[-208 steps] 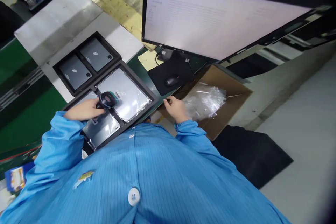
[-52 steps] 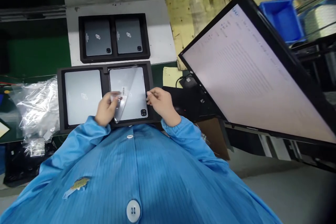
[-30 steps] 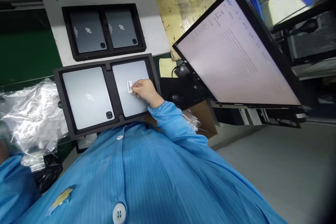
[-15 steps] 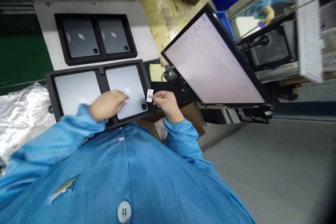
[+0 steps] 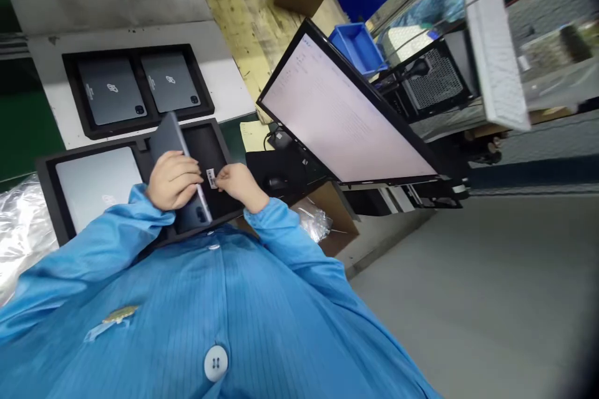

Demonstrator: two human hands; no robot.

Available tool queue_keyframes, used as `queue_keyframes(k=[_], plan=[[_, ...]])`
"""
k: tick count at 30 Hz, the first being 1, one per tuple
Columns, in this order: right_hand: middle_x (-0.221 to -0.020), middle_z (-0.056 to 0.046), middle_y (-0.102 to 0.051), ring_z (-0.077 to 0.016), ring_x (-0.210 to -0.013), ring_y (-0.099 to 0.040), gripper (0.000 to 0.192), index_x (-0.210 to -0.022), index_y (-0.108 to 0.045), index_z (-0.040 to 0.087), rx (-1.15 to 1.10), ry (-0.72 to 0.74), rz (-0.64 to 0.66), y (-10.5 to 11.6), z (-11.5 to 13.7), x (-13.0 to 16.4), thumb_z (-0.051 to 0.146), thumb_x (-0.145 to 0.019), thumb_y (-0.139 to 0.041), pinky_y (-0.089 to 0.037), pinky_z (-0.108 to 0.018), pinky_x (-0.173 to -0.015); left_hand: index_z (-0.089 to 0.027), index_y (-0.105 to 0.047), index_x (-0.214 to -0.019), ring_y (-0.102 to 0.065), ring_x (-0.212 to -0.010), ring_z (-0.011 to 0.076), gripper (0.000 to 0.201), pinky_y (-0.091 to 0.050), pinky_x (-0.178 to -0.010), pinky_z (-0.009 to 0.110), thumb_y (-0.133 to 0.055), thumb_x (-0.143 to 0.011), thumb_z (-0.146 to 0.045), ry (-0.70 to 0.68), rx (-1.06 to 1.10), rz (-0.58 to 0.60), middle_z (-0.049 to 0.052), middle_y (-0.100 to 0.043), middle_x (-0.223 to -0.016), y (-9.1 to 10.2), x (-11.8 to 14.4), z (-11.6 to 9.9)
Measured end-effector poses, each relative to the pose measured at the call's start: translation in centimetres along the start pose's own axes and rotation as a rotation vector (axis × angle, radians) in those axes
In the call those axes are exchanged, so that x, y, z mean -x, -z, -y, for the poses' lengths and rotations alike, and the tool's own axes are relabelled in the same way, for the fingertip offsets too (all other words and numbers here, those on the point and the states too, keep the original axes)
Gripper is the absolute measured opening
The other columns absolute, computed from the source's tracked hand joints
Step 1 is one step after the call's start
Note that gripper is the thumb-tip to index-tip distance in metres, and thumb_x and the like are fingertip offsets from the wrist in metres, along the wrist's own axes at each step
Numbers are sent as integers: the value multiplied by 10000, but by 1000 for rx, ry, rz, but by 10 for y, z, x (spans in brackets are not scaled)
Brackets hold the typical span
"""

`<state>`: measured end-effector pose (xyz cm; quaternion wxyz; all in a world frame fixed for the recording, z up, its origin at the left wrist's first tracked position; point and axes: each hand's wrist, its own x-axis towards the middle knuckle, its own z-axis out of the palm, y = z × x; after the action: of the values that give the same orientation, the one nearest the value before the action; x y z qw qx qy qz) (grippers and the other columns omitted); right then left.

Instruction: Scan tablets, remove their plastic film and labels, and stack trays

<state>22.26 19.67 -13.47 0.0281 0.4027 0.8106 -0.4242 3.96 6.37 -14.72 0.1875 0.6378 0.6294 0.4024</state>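
My left hand (image 5: pixel 174 181) grips a tablet (image 5: pixel 169 136) by its edge and holds it tilted up on its side over the near black foam tray (image 5: pixel 47 190). The right compartment (image 5: pixel 206 143) beneath it shows its dark bottom. A small white barcode label (image 5: pixel 211 178) is pinched between the fingertips of my right hand (image 5: pixel 239 184), just above that compartment. Another silver tablet (image 5: pixel 100 177) lies flat in the tray's left compartment, partly covered by my left sleeve.
Behind is a second black tray (image 5: pixel 138 131) with two dark grey tablets. A monitor (image 5: pixel 346 112) stands to the right, a mouse (image 5: pixel 276 183) by it. Clear plastic (image 5: pixel 28 230) lies at left; an open cardboard box (image 5: pixel 334 224) holding plastic is at right.
My left hand has lifted the right tablet from lying flat to standing tilted. My right hand has moved left with the label, over the tray. The camera view has shifted.
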Motion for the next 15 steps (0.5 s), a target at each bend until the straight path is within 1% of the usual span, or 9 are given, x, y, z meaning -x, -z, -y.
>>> queue_keyframes(k=[2,3,4,6,8,10,11,12,15], plan=[[-836,-106,-796,-237,-867,-744,148,-726,-729,188,188,31,-60,-9,5,-6,175,-863,-783,-515,-282,-756,-271,-715,-777,-711,-1083,332,384,-431,-1175,586,-608,-854,-632,-73,-45,-155,89,-739,-882,6,16,6],[-900,-128,-803,-260,-926,-749,118,-783,-748,190,243,39,-102,-10,4,-5,226,-886,-792,-523,-298,-787,-265,-735,-832,-708,-1127,332,386,-438,-1171,577,-578,-887,-613,-92,-72,-177,99,-757,-944,4,21,6],[-941,-138,-803,-272,-960,-751,109,-857,-766,192,264,47,-147,-8,0,-2,282,-916,-785,-528,-310,-811,-258,-757,-915,-687,-1210,331,383,-431,-1186,569,-550,-923,-581,-92,-102,-143,110,-770,-1048,0,25,4],[-950,-128,-799,-270,-957,-757,184,-1028,-776,192,232,60,-226,0,-13,9,362,-974,-731,-541,-322,-836,-243,-765,-1138,-572,-1414,325,403,-381,-1241,563,-500,-979,-502,-26,-162,69,130,-720,-1327,-13,31,-4],[-967,-115,-801,-259,-926,-761,279,-1174,-751,176,162,64,-288,8,-32,24,383,-1002,-678,-561,-337,-855,-229,-698,-1357,-428,-1545,328,476,-307,-1284,597,-455,-1005,-438,103,-209,303,135,-585,-1544,-24,40,-16],[-1094,-148,-803,-280,-986,-766,401,-1277,-717,145,111,62,-313,10,-51,37,409,-976,-685,-582,-380,-915,-213,-615,-1479,-382,-1572,342,541,-298,-1282,627,-427,-1017,-421,238,-243,378,143,-497,-1623,-25,60,-29],[-1185,-173,-789,-301,-1053,-762,468,-1317,-702,134,95,62,-306,8,-59,42,424,-950,-706,-586,-409,-960,-200,-592,-1500,-386,-1568,354,556,-313,-1272,635,-423,-1021,-424,313,-274,327,156,-482,-1632,-19,76,-34],[-1270,-189,-766,-322,-1129,-750,525,-1355,-687,132,81,68,-278,3,-66,46,433,-926,-722,-582,-433,-1005,-181,-577,-1507,-381,-1567,372,569,-323,-1263,644,-430,-1022,-439,401,-329,221,179,-467,-1636,-10,94,-40],[-1344,-172,-747,-346,-1219,-731,557,-1428,-656,166,39,70,-167,-20,-77,54,418,-931,-673,-592,-457,-1037,-78,-511,-1509,-292,-1579,489,720,-323,-1212,734,-493,-977,-563,765,-590,-261,309,-441,-1603,30,155,-52]])
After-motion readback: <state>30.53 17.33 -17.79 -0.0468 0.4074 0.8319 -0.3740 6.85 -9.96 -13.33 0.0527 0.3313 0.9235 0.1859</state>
